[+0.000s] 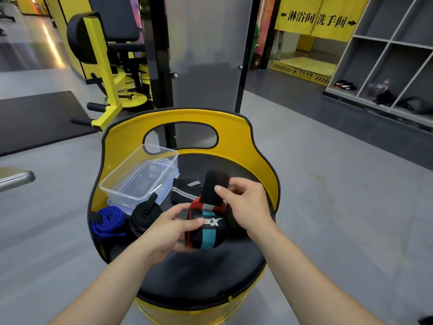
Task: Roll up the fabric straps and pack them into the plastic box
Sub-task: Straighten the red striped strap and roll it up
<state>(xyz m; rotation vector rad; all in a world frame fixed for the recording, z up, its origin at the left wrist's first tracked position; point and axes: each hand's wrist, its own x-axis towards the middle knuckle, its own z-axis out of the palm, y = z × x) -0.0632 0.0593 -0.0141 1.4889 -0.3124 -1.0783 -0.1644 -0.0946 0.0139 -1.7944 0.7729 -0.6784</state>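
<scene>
Over the black seat of a yellow chair point(234, 141), my left hand point(173, 228) grips a rolled black strap with red edges and a teal stripe point(207, 233). My right hand point(243, 205) pinches that strap's loose black end, which stands up above the roll. A clear plastic box point(138, 177) sits empty at the seat's left rear, on top of its lid. In front of the box lie a rolled blue strap point(109, 219) and a rolled black strap point(144, 215). A flat black strap with white stripes point(187, 190) lies behind the roll.
The chair's yellow backrest curves round the rear and sides of the seat. Grey floor surrounds the chair. A yellow and black gym machine point(110, 73) stands at the back left, a black mat point(39, 118) lies left, and grey cubby shelves point(386, 62) are at right.
</scene>
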